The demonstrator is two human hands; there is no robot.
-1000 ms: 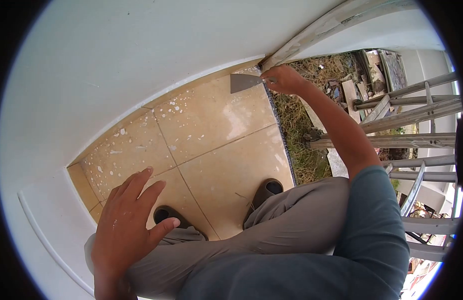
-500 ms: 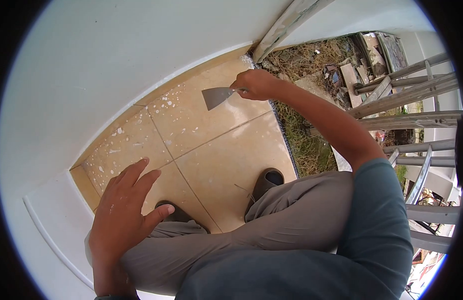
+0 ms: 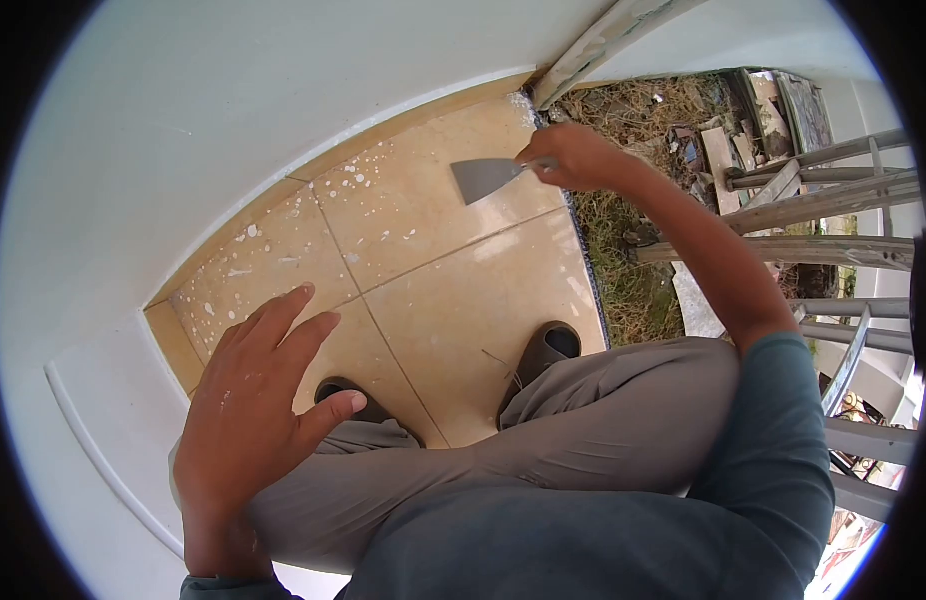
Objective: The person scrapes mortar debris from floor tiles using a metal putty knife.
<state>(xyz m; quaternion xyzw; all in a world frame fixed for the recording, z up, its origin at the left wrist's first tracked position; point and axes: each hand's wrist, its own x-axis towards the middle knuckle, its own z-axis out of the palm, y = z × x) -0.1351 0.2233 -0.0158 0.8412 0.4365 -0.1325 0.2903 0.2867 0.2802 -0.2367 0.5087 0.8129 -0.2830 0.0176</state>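
My right hand [image 3: 575,157] is closed around the handle of a putty knife [image 3: 486,179], out over the far right part of the tiled floor. Its wide grey blade points left, and most of the handle is hidden in my fingers. My left hand [image 3: 251,400] hangs in the air above my left knee, fingers spread and nothing in it. Beneath both hands lie beige floor tiles [image 3: 463,290]. White paint spots [image 3: 353,172] are scattered over the tiles, thickest along the wall.
A white wall [image 3: 233,110] with a tan baseboard [image 3: 413,118] curves along the left. Past the tile edge at right is a patch of dry grass [image 3: 623,130] with scrap boards [image 3: 720,165]. Wooden poles [image 3: 833,210] stand at the far right. My shoes [image 3: 548,350] rest on the tiles.
My right hand and the putty knife have shifted slightly right in view, and the floor has shifted right too. My left hand stays spread in nearly the same place.
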